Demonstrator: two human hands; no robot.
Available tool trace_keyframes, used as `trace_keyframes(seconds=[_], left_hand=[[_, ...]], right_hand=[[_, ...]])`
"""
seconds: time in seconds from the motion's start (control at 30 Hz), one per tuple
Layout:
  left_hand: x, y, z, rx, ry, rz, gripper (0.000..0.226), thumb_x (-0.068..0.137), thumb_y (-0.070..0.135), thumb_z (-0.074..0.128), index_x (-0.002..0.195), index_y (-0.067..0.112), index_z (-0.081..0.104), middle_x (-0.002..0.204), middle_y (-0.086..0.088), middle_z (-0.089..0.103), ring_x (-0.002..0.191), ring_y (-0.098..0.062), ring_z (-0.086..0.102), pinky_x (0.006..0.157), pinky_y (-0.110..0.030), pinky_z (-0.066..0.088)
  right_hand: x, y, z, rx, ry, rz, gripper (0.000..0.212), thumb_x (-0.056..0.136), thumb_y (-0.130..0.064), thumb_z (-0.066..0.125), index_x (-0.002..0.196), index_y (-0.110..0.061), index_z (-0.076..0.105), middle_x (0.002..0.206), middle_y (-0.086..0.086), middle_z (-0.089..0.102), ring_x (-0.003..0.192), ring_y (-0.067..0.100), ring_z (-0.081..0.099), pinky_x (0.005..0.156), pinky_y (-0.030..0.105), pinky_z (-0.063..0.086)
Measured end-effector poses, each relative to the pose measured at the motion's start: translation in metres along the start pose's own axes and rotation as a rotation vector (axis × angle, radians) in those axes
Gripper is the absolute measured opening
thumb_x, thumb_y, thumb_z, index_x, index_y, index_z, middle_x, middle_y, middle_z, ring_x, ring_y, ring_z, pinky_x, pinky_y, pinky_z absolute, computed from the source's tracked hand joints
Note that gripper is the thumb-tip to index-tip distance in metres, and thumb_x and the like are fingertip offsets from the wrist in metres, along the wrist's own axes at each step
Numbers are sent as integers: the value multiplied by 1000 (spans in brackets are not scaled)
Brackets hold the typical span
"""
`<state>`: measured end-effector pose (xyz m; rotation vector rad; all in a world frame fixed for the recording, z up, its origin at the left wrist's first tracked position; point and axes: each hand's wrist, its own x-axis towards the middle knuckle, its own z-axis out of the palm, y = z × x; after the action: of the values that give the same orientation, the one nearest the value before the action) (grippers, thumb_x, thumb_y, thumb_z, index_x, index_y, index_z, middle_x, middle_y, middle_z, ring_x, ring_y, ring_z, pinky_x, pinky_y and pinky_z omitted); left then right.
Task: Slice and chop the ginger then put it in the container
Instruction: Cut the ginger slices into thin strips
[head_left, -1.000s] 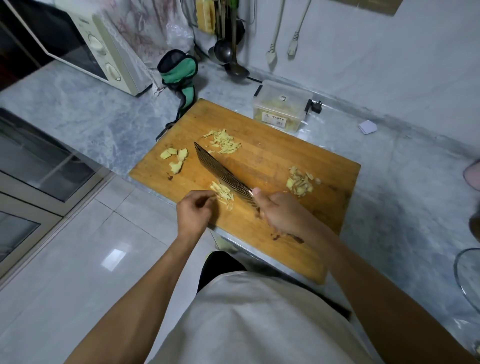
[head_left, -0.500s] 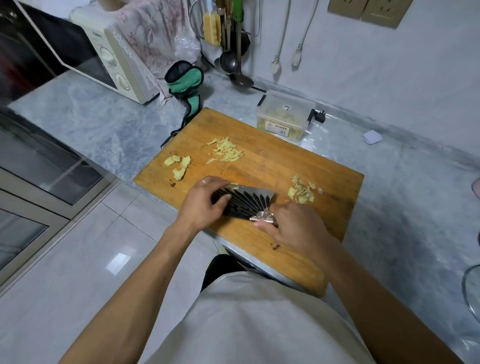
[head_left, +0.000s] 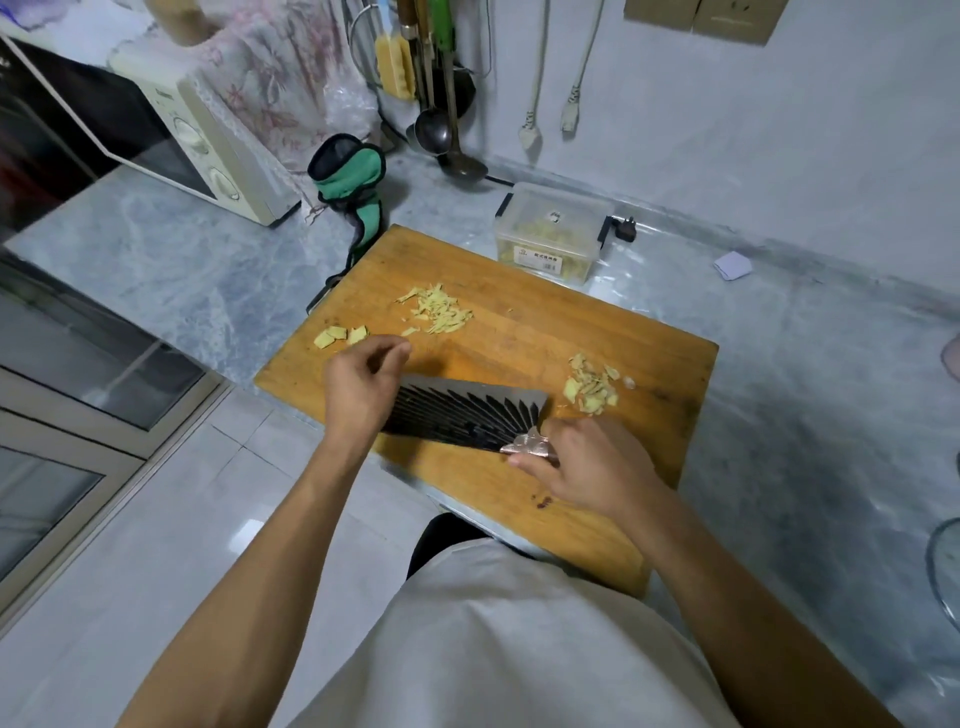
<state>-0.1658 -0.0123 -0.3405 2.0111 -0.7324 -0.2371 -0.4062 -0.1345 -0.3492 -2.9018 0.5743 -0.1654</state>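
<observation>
The ginger lies in three loose lots on the wooden cutting board (head_left: 524, 332): a pile of fine shreds (head_left: 439, 312) toward the far side, a few thicker slices (head_left: 340, 335) close to the board's left edge, and a heap of rough pieces (head_left: 592, 384) toward the right, with one stray bit just beyond it. Between these lots the board is bare wood, and a broad clear strip runs along its far right corner.

A wide cleaver (head_left: 467, 415) with a dark ribbed face lies tilted nearly flat across the near middle of the board. The right hand (head_left: 587, 462) is closed around its handle at the metal bolster. The left hand (head_left: 363, 384) sits over the blade's left end, fingers curled loosely, fingertips lifted just beside the thick slices; whether it is pinching any ginger I cannot tell.

The clear plastic container (head_left: 550, 234) stands on the marble counter (head_left: 182, 270) just past the board's far edge, lid on, with yellowish contents showing through its wall. The board's near edge overhangs the counter's rim, right against the person's pale shirt.

To the left the counter is open up to the cream microwave (head_left: 208, 150), with a green and black pouch (head_left: 350, 176) standing near the board's far left corner. Ladles (head_left: 441, 135) hang at the back wall. To the right lies open counter, with a small folded paper (head_left: 732, 265) well apart from the board.
</observation>
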Motion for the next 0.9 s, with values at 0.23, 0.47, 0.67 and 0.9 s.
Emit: trace_keyframes(seconds=[0.23,0.47,0.67,0.9], left_hand=[[-38,-27,5,104,-87,41,12,90,23,71,98,18,77,99,1,73,86,-1,61,80,-13,48],[-30,-19,27,407,-449,-198,66,83,38,78,142,31,49,150,-7,25,136,-26,35,110,-31,37],[-22,-21,35,462,-465,-273,65,83,15,78,141,26,52,142,-10,24,124,-26,43,111,-25,30],[7,-28,48,408,-348,-183,38,86,-7,63,112,17,74,125,-8,60,97,-15,61,98,-8,33]], right_hand=[[14,5,-5,254,-45,392,54,99,-62,43,69,-18,47,61,-4,46,58,17,50,47,30,26],[17,5,-7,467,-54,484,58,98,-61,48,60,-18,38,57,-1,42,50,15,39,48,31,24],[21,5,-1,558,-53,519,60,97,-62,48,60,-17,38,57,1,42,49,16,37,49,31,26],[31,10,-3,584,-117,554,57,97,-63,46,61,-21,38,58,-3,43,51,13,40,51,30,29]])
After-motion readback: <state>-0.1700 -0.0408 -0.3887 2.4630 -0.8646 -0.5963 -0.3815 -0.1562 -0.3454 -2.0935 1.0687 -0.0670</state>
